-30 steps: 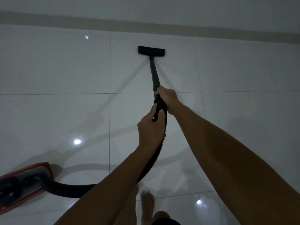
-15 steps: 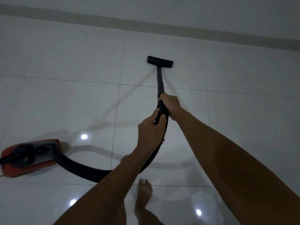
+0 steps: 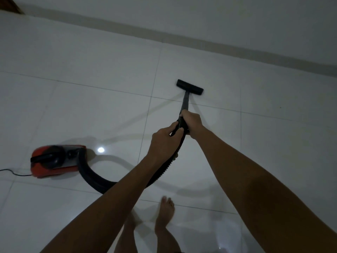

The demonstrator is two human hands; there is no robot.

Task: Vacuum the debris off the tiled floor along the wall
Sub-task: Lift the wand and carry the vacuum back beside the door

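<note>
Both my hands grip the vacuum wand (image 3: 185,103).
Floor nozzle (image 3: 189,87) sits well short of the wall (image 3: 237,19); that strip looks left.

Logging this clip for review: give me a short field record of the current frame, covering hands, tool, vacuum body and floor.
left hand: grips the wand handle, nearer the hose
right hand: grips the wand, further forward
floor head: flat on the tiled floor, short of the wall
hose: curves back to the red canister
red canister: on the floor, left side
debris: none discernible
</note>
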